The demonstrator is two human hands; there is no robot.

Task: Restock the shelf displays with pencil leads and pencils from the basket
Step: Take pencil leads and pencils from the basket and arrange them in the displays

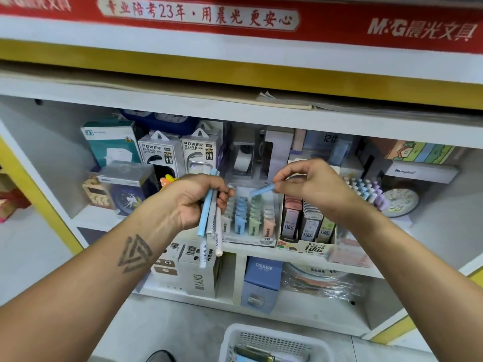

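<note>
White shop shelving (235,111) with yellow edging fills the view, topped by a red banner (235,19) printed with white and red characters. Both bare forearms reach up toward the middle shelf.

The left hand (194,198) is curled round a bundle of slim pastel pencils (209,226), pale blue, white and grey, held nearly upright with their barcoded lower ends hanging below the fist and the upper tips poking out above the knuckles. The right hand (311,181) pinches a single pale blue pencil (262,189) between thumb and fingertips; this pencil points leftward and slightly down, its free end close to the left hand's fingers and hovering just above the clear tiered display of pastel pencil-lead cases (248,218). That display, marked 2B at its base, sits directly behind and below both hands. Just to its right stands a second display of darker lead boxes (305,226) labelled 100.

Behind, white power bank boxes (180,152) line the back of the shelf, and a round clock (400,199) sits at the far right. A blue box (262,280) stands on the lower shelf. At the bottom edge, on the floor, a white perforated plastic basket (277,340) holds more stock, well below both hands.
</note>
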